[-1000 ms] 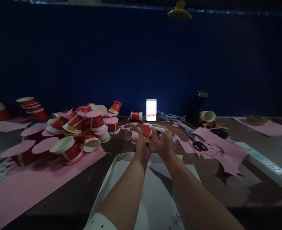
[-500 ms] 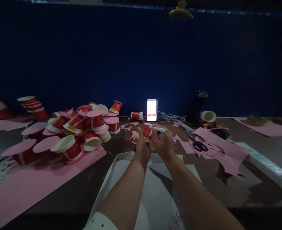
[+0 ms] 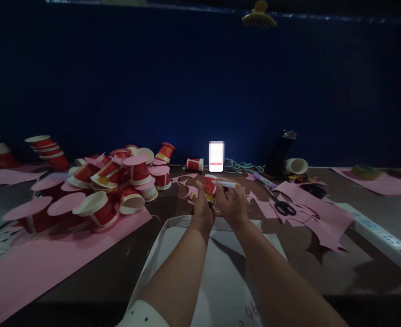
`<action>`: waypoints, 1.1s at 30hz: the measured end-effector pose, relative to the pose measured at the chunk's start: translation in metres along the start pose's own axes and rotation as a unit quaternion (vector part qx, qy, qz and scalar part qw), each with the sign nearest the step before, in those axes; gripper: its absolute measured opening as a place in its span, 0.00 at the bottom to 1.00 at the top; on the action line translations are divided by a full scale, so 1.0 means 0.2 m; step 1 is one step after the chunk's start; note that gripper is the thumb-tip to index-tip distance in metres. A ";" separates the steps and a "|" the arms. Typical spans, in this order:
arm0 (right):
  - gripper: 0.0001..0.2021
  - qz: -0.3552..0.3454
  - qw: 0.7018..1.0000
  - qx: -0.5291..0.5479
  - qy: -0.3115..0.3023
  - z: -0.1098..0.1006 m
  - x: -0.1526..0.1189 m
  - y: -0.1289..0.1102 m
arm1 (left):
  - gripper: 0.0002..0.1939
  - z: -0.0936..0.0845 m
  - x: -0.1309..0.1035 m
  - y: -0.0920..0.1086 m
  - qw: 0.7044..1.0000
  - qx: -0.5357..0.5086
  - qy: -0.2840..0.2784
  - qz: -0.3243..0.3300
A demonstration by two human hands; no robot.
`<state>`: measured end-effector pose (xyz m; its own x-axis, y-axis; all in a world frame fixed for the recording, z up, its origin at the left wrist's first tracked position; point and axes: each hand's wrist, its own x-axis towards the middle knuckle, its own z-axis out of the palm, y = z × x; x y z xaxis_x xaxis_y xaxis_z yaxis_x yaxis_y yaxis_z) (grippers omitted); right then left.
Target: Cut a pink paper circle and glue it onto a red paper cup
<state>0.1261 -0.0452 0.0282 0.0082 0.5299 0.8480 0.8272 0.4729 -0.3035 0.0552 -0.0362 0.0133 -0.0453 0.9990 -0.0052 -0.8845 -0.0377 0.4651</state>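
Note:
My left hand (image 3: 203,205) is closed around a small red paper cup (image 3: 209,185), holding it above the far edge of a white box lid (image 3: 221,268). In my right hand (image 3: 233,203) is a white marker (image 3: 228,185), gripped so that its left end meets the side of the cup. The marker's orange-tipped end points right. My fingers hide part of the cup's lower side. Both forearms reach over the lid, which has handwriting near its front.
Red paper cups (image 3: 100,211), several with pink discs, are heaped at left on pink paper (image 3: 57,259). Black scissors (image 3: 285,208), a purple tube (image 3: 264,180) and pink scraps (image 3: 323,218) lie at right. Behind are a lit phone (image 3: 216,156), a cable (image 3: 243,166) and a dark bottle (image 3: 281,152).
Almost nothing differs. The view has shifted very slightly; my left hand still holds the cup and my right hand the marker against it.

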 end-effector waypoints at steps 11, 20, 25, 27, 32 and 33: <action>0.11 0.005 1.000 -0.024 -0.010 0.00 0.00 -0.01 | 0.25 -0.01 0.00 0.00 1.000 0.009 0.005 -0.006; 0.13 0.009 0.999 -0.032 -0.023 0.00 -0.01 -0.01 | 0.25 -0.01 0.00 0.00 1.000 0.014 0.011 -0.010; 0.13 0.017 0.999 -0.027 -0.032 0.00 0.00 -0.02 | 0.26 -0.01 0.00 0.01 1.000 0.013 0.012 -0.012; 0.13 0.021 0.999 -0.026 -0.033 0.00 0.00 -0.02 | 0.26 0.00 0.00 0.01 1.000 0.012 0.015 -0.015; 0.13 0.037 0.998 0.031 -0.029 0.00 0.00 -0.02 | 0.27 0.00 0.00 0.02 1.000 -0.005 0.004 -0.024; 0.13 0.051 0.997 0.061 -0.017 -0.01 0.00 -0.02 | 0.27 0.00 0.00 0.02 1.000 -0.011 0.004 -0.022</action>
<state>0.1229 -0.0481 0.0302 0.0683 0.6018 0.7957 0.7489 0.4960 -0.4395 0.0512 -0.0357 0.0151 -0.0105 0.9994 -0.0324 -0.8959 0.0050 0.4443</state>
